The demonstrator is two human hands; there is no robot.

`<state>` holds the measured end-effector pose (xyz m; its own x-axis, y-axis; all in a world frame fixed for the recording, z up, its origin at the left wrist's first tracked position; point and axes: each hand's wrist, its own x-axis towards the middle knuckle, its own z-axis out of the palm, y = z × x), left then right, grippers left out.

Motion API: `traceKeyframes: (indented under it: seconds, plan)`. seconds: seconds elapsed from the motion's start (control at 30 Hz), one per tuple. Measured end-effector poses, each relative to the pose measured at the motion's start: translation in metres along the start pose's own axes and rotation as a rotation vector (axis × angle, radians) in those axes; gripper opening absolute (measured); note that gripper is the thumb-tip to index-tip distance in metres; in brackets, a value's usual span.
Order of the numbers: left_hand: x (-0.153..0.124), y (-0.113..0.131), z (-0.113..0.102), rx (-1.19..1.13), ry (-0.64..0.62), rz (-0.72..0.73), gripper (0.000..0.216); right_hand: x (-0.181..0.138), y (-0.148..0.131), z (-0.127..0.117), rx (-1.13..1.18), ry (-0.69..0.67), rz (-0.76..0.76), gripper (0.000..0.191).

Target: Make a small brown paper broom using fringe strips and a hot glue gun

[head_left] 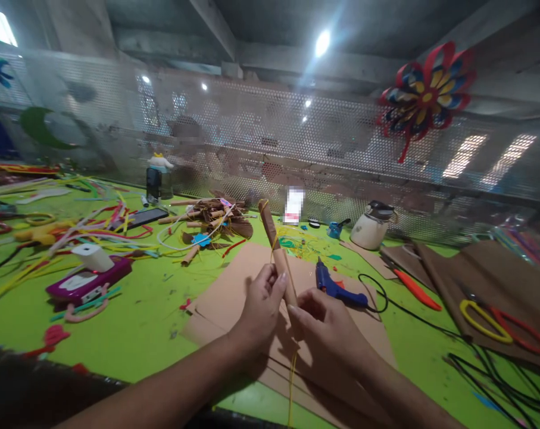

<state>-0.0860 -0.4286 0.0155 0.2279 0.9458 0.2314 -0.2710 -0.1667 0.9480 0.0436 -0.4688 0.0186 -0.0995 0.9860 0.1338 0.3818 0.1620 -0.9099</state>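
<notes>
My left hand (pixel 261 307) and my right hand (pixel 324 325) meet over a sheet of brown cardboard (pixel 234 292) on the green table. Both are closed on a rolled brown paper tube (pixel 276 247) that tilts up and away from me. A thin yellow string (pixel 292 381) winds around the tube and hangs down below my hands. A blue glue gun (pixel 334 289) lies just right of the tube, its black cord (pixel 377 292) looping beside it.
A pile of rolled paper tubes and scraps (pixel 211 223) lies behind; coloured strips (pixel 95 226) and a pink tape dispenser (pixel 89 283) at left. Scissors (pixel 497 316), an orange cutter (pixel 415 289) and brown sheets at right. A white pot (pixel 372 226) stands near the mesh wall, which bears a paper flower (pixel 425 89).
</notes>
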Motion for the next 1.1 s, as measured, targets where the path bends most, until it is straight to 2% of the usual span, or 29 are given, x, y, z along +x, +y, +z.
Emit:
traceKeyframes:
  seconds: [0.13,0.3,0.43,0.5,0.57,0.63,0.73,0.8,0.83,0.97,1.1]
  plan:
    - [0.002,-0.002,0.002,-0.056,0.006,-0.031,0.023,0.0,0.005,-0.002,0.052,0.05,0.019,0.018]
    - [0.011,-0.004,-0.003,-0.099,-0.039,-0.095,0.024,0.003,0.002,-0.027,0.009,0.211,0.0,0.028]
    - [0.012,-0.003,-0.005,-0.129,-0.032,-0.149,0.025,0.002,0.006,-0.027,0.146,0.041,0.078,0.029]
    - [0.01,0.0,-0.002,-0.104,0.018,-0.104,0.023,-0.001,0.008,-0.019,0.179,-0.038,0.077,0.027]
    - [0.008,0.001,0.0,-0.054,0.078,-0.034,0.021,-0.006,0.01,-0.01,0.159,-0.041,0.056,0.026]
    - [0.006,0.001,0.002,0.002,0.13,0.01,0.02,-0.013,0.01,-0.005,0.041,0.066,-0.014,0.025]
    - [0.004,-0.002,0.003,0.051,0.175,-0.012,0.019,-0.024,0.002,-0.005,-0.32,0.31,-0.339,0.018]
    - [0.003,-0.007,0.003,0.068,0.192,-0.048,0.018,-0.029,-0.005,-0.004,-0.559,0.373,-0.561,0.011]
    - [0.002,-0.009,0.003,0.077,0.202,-0.063,0.019,-0.031,-0.009,-0.002,-0.657,0.36,-0.618,0.009]
    - [-0.002,-0.016,0.006,0.124,0.269,-0.12,0.017,-0.028,-0.014,0.013,-0.95,0.286,-0.582,0.01]
    - [-0.011,-0.016,0.009,0.146,0.318,-0.19,0.009,-0.025,-0.007,0.019,-1.071,0.263,-0.511,0.012]
